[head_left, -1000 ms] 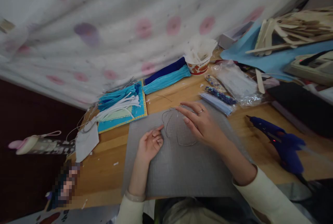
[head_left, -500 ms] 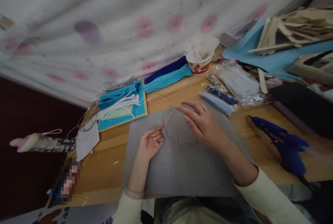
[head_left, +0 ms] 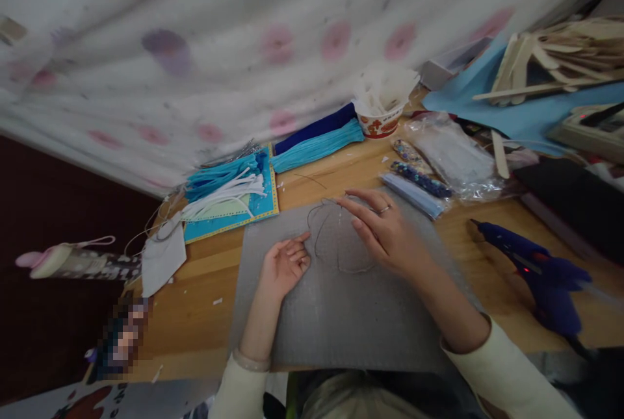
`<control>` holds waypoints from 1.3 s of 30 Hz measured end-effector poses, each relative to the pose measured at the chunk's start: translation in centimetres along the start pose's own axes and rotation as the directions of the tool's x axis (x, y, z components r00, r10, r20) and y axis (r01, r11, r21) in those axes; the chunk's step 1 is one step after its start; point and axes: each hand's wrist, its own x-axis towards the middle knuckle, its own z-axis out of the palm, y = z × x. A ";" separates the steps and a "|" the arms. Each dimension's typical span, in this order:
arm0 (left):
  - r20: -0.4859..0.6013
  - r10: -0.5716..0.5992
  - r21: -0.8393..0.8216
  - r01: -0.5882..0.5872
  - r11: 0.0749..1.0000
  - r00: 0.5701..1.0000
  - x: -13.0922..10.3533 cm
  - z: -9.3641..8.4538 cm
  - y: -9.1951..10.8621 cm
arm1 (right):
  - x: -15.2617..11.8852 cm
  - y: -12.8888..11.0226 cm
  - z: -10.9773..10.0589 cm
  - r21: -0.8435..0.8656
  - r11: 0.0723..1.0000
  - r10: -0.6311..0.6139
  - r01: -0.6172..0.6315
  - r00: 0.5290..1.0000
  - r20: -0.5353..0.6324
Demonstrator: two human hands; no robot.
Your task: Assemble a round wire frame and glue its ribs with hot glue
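Note:
Thin dark wire (head_left: 318,232) is bent into loops above the grey cutting mat (head_left: 312,334). My left hand (head_left: 286,266) is on the loops' left side, fingers curled, with thumb and index pinched at the wire's edge. From the right, my right hand (head_left: 383,230), with a ring on one finger, holds the top of the wire at its fingertips. The other fingers of that hand are partly extended over the mat. Under the right hand, a paler bent strand is visible against the mat; whether it joins the held wire I cannot tell.
At right lies a blue hot glue gun (head_left: 531,269) with a red light. Pipe cleaners (head_left: 229,185), a paper bowl (head_left: 383,117), bagged supplies (head_left: 453,152) and wooden sticks (head_left: 560,58) line the back. A bottle (head_left: 73,262) lies at the left edge.
The right hand has shifted slightly rightward with the top of the wire. The left hand stays almost in place. The view has turned a little, so background objects sit slightly differently.

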 end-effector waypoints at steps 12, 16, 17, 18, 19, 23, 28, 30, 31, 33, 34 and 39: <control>0.139 0.658 0.802 -0.474 0.363 0.740 -1.8 1.9 -2.2 | -0.2 0.0 0.0 -0.019 1.000 -0.020 0.019 1.000 -0.014; 0.431 0.638 0.826 -0.564 0.006 0.638 -2.6 4.7 -3.3 | -0.3 0.1 0.0 -0.005 0.999 -0.036 0.036 0.999 -0.027; 0.461 0.642 0.812 -0.583 -0.026 0.613 -2.6 5.1 -3.5 | -0.3 0.1 0.0 -0.006 0.999 -0.033 0.033 0.999 -0.027; 0.477 0.651 0.799 -0.600 -0.041 0.591 -2.4 5.4 -3.7 | -0.4 0.1 0.0 -0.007 1.000 -0.026 0.026 0.999 -0.025; 0.483 0.663 0.790 -0.611 -0.047 0.572 -2.2 5.5 -3.8 | -0.4 0.1 0.0 -0.007 1.000 -0.017 0.017 1.000 -0.023; 0.511 0.695 0.768 -0.632 -0.105 0.505 -1.5 5.2 -4.2 | -0.5 0.0 0.0 0.028 1.000 0.008 -0.007 0.999 -0.036; 0.623 0.671 0.726 -0.616 -0.306 0.402 -1.5 4.9 -4.3 | -0.6 0.2 0.2 0.067 0.998 0.010 -0.002 0.993 -0.113; 0.648 0.659 0.716 -0.600 -0.357 0.381 -1.5 4.9 -4.3 | -0.7 0.3 0.2 0.061 0.998 0.014 -0.004 0.986 -0.164; 0.655 0.656 0.712 -0.595 -0.373 0.374 -1.5 4.9 -4.3 | -0.7 0.4 0.2 0.059 0.998 0.018 -0.007 0.983 -0.185; 0.664 0.652 0.707 -0.589 -0.390 0.365 -1.4 4.9 -4.3 | -0.7 0.4 0.1 0.055 0.998 0.025 -0.014 0.977 -0.212; 0.666 0.652 0.707 -0.587 -0.395 0.363 -1.4 4.9 -4.3 | -0.7 0.4 0.1 0.054 0.998 0.029 -0.018 0.975 -0.220; 0.669 0.653 0.706 -0.579 -0.409 0.354 -1.5 4.8 -4.3 | -0.7 0.4 0.1 0.066 0.997 0.063 -0.045 0.954 -0.294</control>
